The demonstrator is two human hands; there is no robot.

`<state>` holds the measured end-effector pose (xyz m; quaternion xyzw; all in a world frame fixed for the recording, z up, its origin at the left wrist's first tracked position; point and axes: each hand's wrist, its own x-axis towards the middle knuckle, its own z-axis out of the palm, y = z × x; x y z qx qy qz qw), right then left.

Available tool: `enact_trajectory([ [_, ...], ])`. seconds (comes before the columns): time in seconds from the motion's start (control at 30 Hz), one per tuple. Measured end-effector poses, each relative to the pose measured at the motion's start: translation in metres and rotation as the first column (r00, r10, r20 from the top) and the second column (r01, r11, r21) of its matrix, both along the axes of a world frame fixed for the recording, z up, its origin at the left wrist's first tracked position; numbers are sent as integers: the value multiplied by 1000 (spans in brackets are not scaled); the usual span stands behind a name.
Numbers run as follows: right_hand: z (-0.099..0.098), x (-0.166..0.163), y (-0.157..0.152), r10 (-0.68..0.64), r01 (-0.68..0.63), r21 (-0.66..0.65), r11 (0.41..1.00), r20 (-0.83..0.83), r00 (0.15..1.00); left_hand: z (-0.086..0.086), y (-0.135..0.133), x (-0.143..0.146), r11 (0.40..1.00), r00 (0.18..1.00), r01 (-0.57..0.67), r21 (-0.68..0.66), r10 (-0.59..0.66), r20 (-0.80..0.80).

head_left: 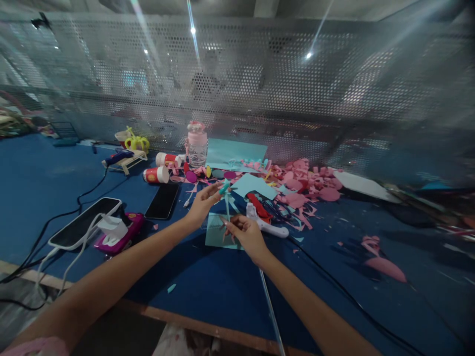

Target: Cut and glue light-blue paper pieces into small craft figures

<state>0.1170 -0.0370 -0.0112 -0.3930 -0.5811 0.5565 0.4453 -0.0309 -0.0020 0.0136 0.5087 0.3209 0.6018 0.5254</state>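
My left hand (204, 203) is closed in a pinch on a small teal paper piece (224, 188). From it a narrow light-blue paper strip (227, 207) hangs down toward my right hand (246, 234). The right fingers are curled together at the strip's lower end; a small pointed thing shows at their tips, too small to name. Below both hands lies a light-blue paper sheet (215, 236) on the blue table. Just beyond my right hand rests a white glue gun (273, 229), with a red thing (261, 207) behind it.
Pink paper scraps (297, 185) spread at the back right, near a clear bottle (197, 148). To the left are a black phone (162, 201), a white-cased phone (87, 222), a magenta tissue box (128, 232) and paper cups (156, 174). A clear rod (270, 306) crosses the front edge.
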Motion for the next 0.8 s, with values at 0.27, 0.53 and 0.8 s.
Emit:
enact_trajectory([
  [0.27, -2, 1, -1, 22, -26, 56, 998, 87, 996, 9, 7, -20, 998, 993, -7, 66, 15, -119],
  [0.53, -1, 2, -3, -29, -10, 188, 982, 201, 979, 5, 5, -9, 999, 999, -21, -43, 22, 33],
  [0.8, 4, 3, -6, -174, -8, 425, 905, 388, 905, 2, 2, -3, 993, 992, -42, -112, 55, 115],
])
